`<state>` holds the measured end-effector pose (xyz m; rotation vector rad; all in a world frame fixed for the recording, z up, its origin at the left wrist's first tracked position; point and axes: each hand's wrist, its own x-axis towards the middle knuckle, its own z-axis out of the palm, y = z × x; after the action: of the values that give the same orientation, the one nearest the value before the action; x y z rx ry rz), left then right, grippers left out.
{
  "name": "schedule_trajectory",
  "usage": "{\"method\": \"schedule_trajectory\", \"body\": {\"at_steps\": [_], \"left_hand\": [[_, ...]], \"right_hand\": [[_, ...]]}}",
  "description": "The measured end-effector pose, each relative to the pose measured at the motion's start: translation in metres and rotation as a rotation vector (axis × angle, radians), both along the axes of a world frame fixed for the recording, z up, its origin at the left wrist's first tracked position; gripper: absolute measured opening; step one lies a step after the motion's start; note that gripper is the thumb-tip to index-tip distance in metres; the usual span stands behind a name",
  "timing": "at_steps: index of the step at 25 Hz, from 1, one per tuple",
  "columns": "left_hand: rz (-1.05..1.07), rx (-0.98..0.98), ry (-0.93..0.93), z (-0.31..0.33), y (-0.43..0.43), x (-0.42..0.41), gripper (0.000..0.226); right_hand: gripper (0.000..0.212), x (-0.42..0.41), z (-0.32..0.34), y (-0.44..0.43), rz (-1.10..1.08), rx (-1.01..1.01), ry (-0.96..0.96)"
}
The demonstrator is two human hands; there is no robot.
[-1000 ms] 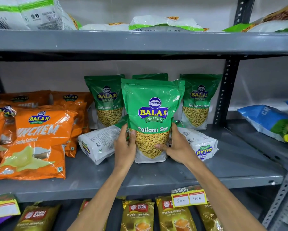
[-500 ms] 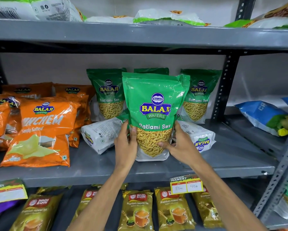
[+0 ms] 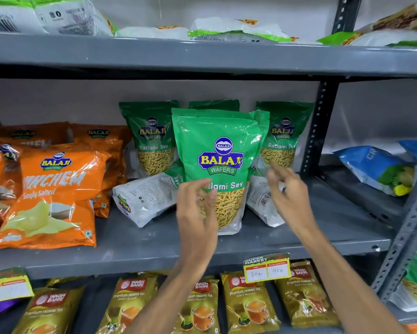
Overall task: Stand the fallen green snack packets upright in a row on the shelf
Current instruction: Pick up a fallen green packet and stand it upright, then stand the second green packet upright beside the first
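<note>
My left hand (image 3: pixel 195 210) and right hand (image 3: pixel 287 194) hover open, fingers spread, before the upright green Ratlami Sev packet (image 3: pixel 220 153) on the shelf (image 3: pixel 154 242).

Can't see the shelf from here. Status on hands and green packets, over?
Left hand open, right hand open, neither holding. Front green packet upright on shelf. Two fallen packets, left and right, flank it.
</note>
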<state>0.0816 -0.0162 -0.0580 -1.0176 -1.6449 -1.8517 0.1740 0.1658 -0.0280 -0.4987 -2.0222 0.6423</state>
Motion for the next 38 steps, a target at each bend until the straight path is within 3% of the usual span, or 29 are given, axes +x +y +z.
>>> {"method": "schedule_trajectory", "body": {"at_steps": [4, 8, 11, 14, 17, 20, 30, 35, 38], "left_hand": [[-0.235, -0.270, -0.044, -0.005, 0.035, 0.046, 0.028], [-0.203, -0.485, -0.242, -0.014, 0.087, 0.070, 0.046], [-0.213, -0.441, -0.479, -0.014, 0.112, 0.075, 0.054], [-0.217, -0.333, -0.699, -0.008, 0.130, 0.068, 0.057], [-0.142, -0.314, -0.870, 0.000, 0.147, 0.061, 0.065], [-0.120, -0.392, -0.933, 0.002, 0.157, 0.053, 0.064], [-0.062, -0.333, -0.802, 0.000, 0.167, 0.060, 0.055], [-0.054, -0.270, -0.623, -0.011, 0.163, 0.065, 0.062], [-0.056, -0.294, -0.533, -0.017, 0.163, 0.063, 0.069]], "right_hand": [[0.052, -0.001, 0.005, 0.041, -0.094, 0.049, -0.060], [0.048, -0.008, 0.000, 0.080, -0.153, -0.009, -0.282], [0.057, -0.012, -0.001, 0.097, -0.128, -0.254, -0.435], [0.065, -0.015, 0.001, 0.099, -0.025, -0.592, -0.433], [0.067, -0.013, 0.003, 0.103, 0.015, -0.628, -0.546], [0.053, -0.010, -0.001, 0.106, 0.057, -0.677, -0.522], [0.034, 0.009, -0.027, 0.111, 0.139, -0.664, -0.153], [0.072, 0.017, -0.034, 0.115, 0.289, -0.644, -0.057], [0.074, 0.022, -0.041, 0.122, 0.346, -0.589, -0.033]]}}
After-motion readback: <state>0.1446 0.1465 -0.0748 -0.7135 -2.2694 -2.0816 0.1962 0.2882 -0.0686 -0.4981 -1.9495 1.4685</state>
